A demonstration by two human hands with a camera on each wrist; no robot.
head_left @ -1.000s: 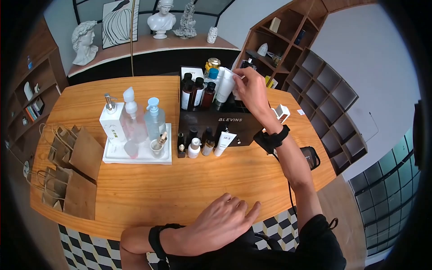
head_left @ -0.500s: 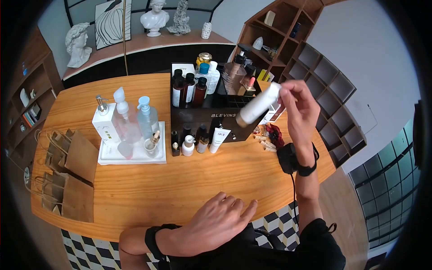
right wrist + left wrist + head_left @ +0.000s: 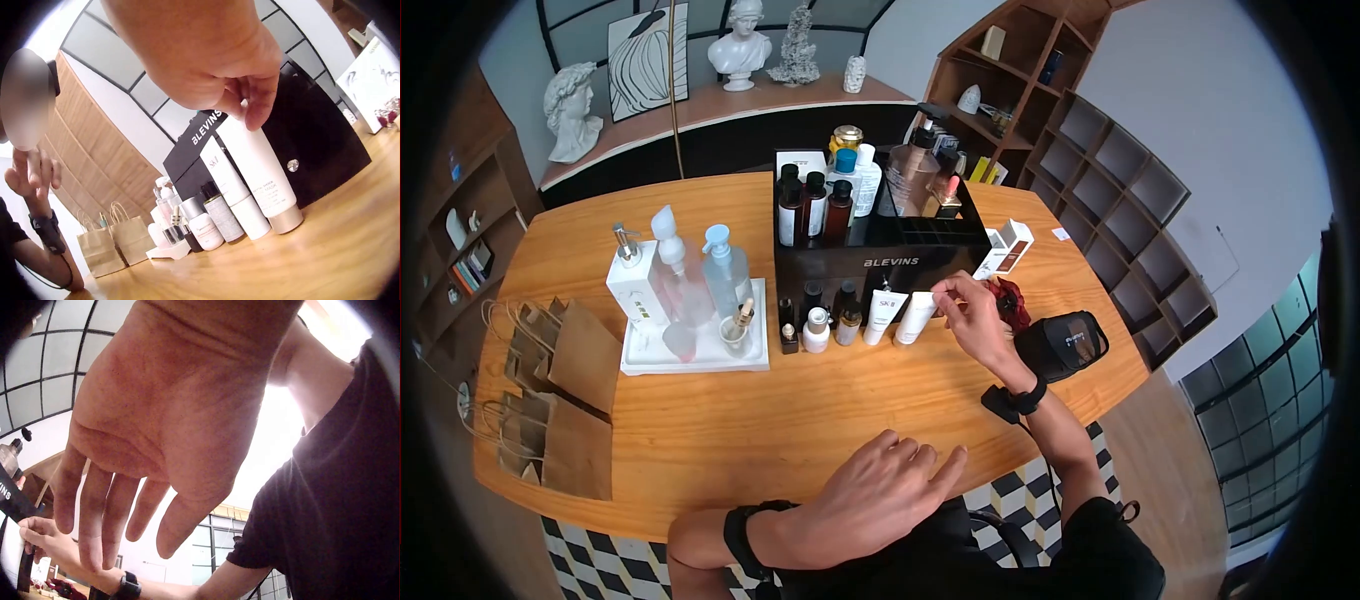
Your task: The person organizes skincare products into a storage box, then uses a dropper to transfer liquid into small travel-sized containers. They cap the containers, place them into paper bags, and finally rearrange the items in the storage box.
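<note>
My right hand [image 3: 980, 325] pinches the flat top end of a white cosmetic tube [image 3: 915, 319]. In the right wrist view this tube [image 3: 261, 172] stands cap down, its gold-beige cap on the tabletop. It leans slightly beside a white SK-II tube [image 3: 884, 315]. Behind both is the black BLEVINS organizer box [image 3: 850, 266]. Small bottles, among them a white one [image 3: 816, 330], line the box's front to the left. My left hand [image 3: 875, 495] hovers palm down by the near table edge, holding nothing; its loose fingers show in the left wrist view.
Several bottles, such as a dark brown one [image 3: 838, 210], fill the organizer's top. A white tray [image 3: 700, 362] with pump bottles stands to the left, with brown paper bags [image 3: 580, 440] beyond it. Right of the box are white cartons [image 3: 1012, 246], a dark red flower [image 3: 1009, 303] and a black pouch [image 3: 1062, 345].
My right hand has lifted the white tube out of the organizer's top, swung it right and down, and brought it to the table beside the SK-II tube. The left hand has stayed put.
</note>
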